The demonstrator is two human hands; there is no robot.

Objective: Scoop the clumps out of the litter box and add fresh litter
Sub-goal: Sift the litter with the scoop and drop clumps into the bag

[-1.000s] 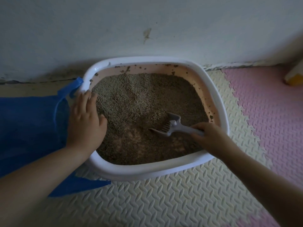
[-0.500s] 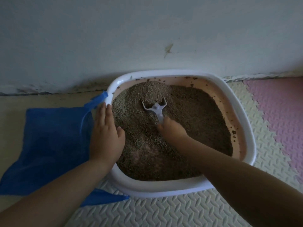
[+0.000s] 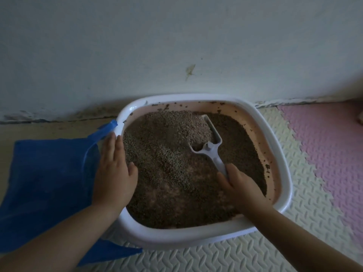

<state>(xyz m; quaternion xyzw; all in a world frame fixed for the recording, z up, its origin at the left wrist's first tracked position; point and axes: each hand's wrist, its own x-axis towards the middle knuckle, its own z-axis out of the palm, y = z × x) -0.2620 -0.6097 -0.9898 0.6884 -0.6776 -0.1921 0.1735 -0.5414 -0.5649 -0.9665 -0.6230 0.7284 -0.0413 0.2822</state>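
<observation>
Cream foam floor, white plastic scoop shifted right, now heaped, right hand gripping it, left hand flat on litter-filled white box rim

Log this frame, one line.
right hand grips scoop, heaped with litter | left hand rests on litter box rim | blue bag left of box

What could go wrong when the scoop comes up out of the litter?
1. The scoop is heaped with litter and the right hand grips only the end of its handle, so it might tip and spill onto the foam mat.
2. The blue plastic bag lies slack beside the litter box, past the left hand resting on the rim, so clumps could miss it.
</observation>
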